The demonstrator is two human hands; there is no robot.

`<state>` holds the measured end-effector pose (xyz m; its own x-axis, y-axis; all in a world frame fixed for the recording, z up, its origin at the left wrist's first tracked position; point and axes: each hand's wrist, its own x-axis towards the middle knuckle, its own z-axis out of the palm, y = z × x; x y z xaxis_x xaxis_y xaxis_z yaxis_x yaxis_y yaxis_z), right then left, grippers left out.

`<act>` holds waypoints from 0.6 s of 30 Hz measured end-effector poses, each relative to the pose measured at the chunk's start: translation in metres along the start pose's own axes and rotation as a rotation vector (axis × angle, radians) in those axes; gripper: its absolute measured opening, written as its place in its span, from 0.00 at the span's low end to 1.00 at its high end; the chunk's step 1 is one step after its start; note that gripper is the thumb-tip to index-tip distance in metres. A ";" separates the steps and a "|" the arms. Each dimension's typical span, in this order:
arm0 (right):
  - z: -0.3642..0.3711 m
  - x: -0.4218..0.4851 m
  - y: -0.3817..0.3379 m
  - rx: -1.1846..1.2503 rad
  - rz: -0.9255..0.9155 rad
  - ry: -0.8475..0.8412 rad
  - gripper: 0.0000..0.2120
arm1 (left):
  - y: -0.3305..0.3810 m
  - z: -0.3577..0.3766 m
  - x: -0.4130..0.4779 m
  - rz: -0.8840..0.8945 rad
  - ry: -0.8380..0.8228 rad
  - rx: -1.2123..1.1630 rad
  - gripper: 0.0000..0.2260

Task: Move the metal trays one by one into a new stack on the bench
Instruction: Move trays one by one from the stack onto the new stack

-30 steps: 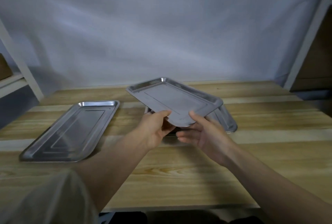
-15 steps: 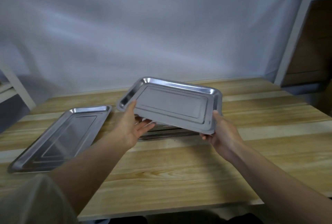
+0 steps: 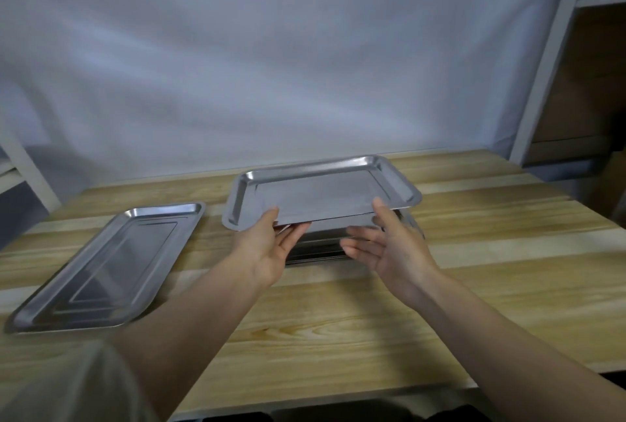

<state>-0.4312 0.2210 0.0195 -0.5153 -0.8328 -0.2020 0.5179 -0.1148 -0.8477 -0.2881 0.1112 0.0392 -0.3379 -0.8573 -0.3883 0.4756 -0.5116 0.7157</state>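
Observation:
A shiny metal tray (image 3: 321,189) hovers roughly level just above the stack of trays (image 3: 315,250) at the middle of the wooden bench (image 3: 338,337). Its long side faces me. My left hand (image 3: 267,247) grips its near left edge, thumb on top and fingers underneath. My right hand (image 3: 389,247) holds the near right edge, thumb on the rim and spread fingers below. The lifted tray and my hands hide most of the stack. A single tray (image 3: 111,265) lies flat on the bench at the left.
A white cloth backdrop (image 3: 305,65) hangs behind the bench. White shelf posts stand at the far left (image 3: 30,177) and far right (image 3: 542,82). The bench's front edge runs close below my forearms.
The lifted tray has levelled out over the stack. My hands have shifted from its two short ends to its near long edge.

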 end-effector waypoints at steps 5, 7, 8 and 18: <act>0.010 0.003 -0.002 0.096 0.017 0.004 0.14 | -0.002 -0.005 0.005 0.020 -0.051 0.127 0.17; 0.007 0.005 -0.005 0.108 0.007 0.047 0.12 | 0.003 -0.015 0.012 0.090 0.037 0.264 0.27; 0.006 0.007 -0.005 0.082 0.001 0.068 0.12 | 0.007 -0.021 0.013 0.131 0.118 0.409 0.36; 0.015 0.015 0.010 0.024 0.046 0.107 0.09 | 0.009 -0.055 0.003 0.977 -0.247 1.816 0.21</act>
<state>-0.4234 0.1998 0.0148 -0.5598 -0.7750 -0.2931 0.5581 -0.0912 -0.8247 -0.2401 0.1009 0.0121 -0.6781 -0.6484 0.3461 -0.5832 0.7612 0.2835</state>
